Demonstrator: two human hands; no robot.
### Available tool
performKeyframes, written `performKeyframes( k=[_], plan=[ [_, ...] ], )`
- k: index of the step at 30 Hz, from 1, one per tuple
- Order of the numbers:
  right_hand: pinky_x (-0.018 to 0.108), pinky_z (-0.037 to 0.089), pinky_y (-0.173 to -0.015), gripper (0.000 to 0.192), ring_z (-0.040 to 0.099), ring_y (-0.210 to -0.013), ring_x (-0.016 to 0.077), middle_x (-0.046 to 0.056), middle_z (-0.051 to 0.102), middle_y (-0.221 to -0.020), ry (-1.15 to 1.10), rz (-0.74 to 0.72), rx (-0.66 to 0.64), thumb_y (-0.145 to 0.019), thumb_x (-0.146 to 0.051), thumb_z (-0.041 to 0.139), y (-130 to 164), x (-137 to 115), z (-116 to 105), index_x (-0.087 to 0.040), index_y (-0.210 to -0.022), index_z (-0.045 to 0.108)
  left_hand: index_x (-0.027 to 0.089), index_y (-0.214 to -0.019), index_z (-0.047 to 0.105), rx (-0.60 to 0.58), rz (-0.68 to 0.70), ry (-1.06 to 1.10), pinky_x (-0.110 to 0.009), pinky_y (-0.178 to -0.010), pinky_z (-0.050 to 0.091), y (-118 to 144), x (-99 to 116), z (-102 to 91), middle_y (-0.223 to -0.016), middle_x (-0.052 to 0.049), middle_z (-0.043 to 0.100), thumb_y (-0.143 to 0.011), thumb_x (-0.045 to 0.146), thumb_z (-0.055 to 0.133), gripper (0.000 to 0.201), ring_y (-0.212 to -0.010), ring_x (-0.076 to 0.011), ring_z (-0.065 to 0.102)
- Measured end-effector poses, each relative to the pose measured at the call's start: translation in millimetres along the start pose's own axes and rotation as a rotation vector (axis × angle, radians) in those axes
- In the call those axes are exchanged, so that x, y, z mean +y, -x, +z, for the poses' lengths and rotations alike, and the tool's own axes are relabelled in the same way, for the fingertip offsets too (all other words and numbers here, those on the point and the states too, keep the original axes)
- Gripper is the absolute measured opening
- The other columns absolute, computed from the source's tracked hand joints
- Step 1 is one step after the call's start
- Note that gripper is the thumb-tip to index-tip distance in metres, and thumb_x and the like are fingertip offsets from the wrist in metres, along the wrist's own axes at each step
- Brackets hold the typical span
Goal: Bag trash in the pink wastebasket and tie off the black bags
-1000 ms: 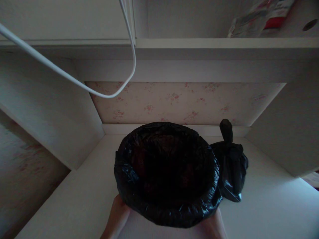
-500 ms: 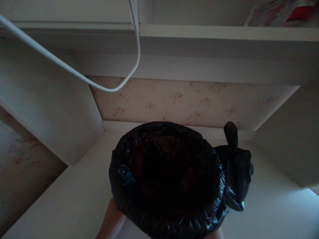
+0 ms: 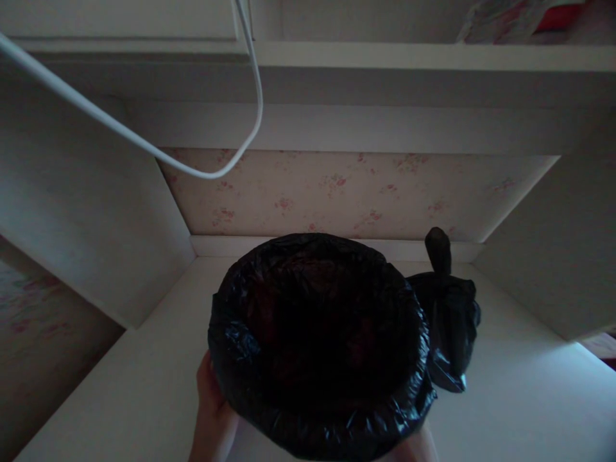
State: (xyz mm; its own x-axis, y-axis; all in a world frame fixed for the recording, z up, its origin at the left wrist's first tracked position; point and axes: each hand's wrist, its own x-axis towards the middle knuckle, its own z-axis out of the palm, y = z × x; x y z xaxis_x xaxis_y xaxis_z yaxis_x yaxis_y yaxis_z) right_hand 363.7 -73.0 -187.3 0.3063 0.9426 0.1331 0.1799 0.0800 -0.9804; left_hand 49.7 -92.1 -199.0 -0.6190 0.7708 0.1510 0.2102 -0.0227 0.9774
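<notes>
Bin (image 3: 320,340) | between hands | left hand (image 3: 212,417), right hand (image 3: 414,446) gripping sides

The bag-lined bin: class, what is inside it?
Inside the bag-lined bin only dark, crinkled black liner shows; any contents are lost in shadow. The left hand and right hand grip its near side.

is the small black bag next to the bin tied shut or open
Tied shut: the small black bag right of the lined bin has its neck twisted into an upright knot.

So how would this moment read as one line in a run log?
left hand: on lined bin, near-left side | right hand: at bin's near-right underside, grip hidden | tied black bag: right of bin | white cable: hanging above
</notes>
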Motion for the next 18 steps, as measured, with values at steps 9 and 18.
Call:
performKeyframes(
  k=[9,18],
  plan=[
    [0.044,0.06,-0.099,0.089,0.066,-0.131,0.0345,0.013,0.063,-0.151,-0.292,-0.014,0.048,-0.093,-0.055,0.072,-6,11,0,-0.03,-0.167,0.031,0.034,-0.171,0.003,-0.08,-0.112,0.228,-0.039,-0.094,0.063,-16,59,-7.3,-0.138,-0.011,0.073,-0.089,0.061,0.074,0.111,-0.115,-0.0285,0.075],
    [0.045,0.053,-0.113,0.084,0.04,-0.156,0.0307,0.004,0.028,-0.175,-0.396,-0.048,-0.039,-0.096,-0.06,0.065,-10,-26,13,-0.037,-0.168,0.026,0.033,-0.169,0.025,-0.207,0.052,0.175,-0.039,-0.115,0.051,-35,68,-13.9,-0.168,-0.008,0.047,-0.073,0.057,0.089,0.117,-0.151,-0.0352,0.047]
  ],
)
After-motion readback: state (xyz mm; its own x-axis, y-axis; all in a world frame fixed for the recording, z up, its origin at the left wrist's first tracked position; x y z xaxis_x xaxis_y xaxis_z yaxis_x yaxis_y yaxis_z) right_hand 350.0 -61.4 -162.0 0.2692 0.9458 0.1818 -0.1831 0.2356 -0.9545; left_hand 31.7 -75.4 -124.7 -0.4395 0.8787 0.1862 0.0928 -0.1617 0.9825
